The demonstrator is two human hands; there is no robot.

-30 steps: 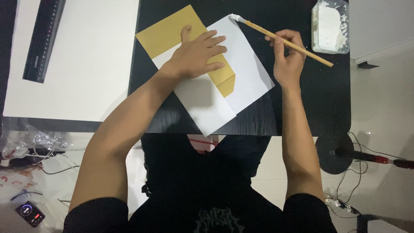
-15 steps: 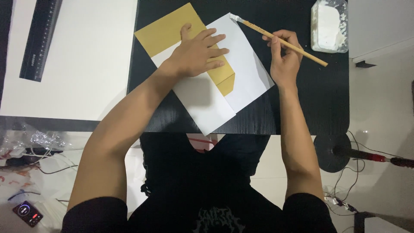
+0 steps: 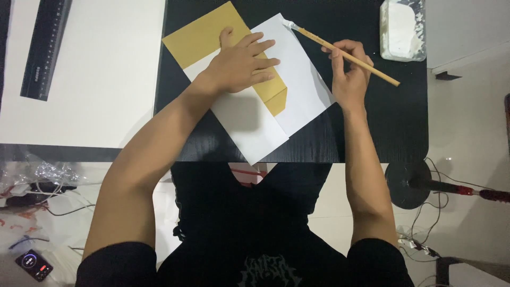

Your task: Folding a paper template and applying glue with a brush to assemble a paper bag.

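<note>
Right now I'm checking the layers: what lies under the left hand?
The left hand presses flat on a mustard-yellow paper and the white sheets around it, all on the black table. How the layers meet beneath the palm is covered.

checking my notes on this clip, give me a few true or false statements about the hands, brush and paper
1. The right hand holds a wooden brush. True.
2. The left hand lies flat on the tan envelope and white paper. True.
3. The brush tip rests inside the white tub. False: it sits at the white paper's top corner.
4. The black ruler lies on the black table. False: it lies on a white board.
5. The left hand holds the ruler. False: the ruler lies apart, untouched.
</note>
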